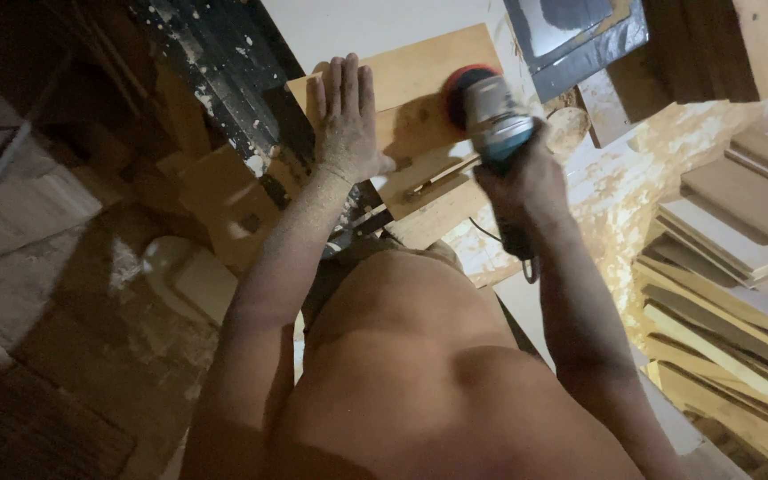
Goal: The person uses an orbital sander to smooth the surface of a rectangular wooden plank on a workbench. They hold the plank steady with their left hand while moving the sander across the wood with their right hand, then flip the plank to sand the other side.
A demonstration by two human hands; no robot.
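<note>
1. We see the left hand (345,120) laid flat on a pale wooden board (420,76), fingers straight and close together, palm pressed down on the near left part of the board.
2. The right hand (526,182) is wrapped tightly around the body of a handheld power sander (491,111), a grey and teal tool with a round red-rimmed pad at its far end.
3. The sander's pad rests on the board's right part, just beside the left hand but not touching it.
4. The board lies tilted across a work surface, with a second strip of wood (433,213) under its near edge.
5. Both forearms are dusted with fine sawdust.
6. To the right, a stack of wooden panels (731,267) lies well apart from the hands.
7. A dark, paint-spattered plank (224,71) runs along the left of the board.
</note>
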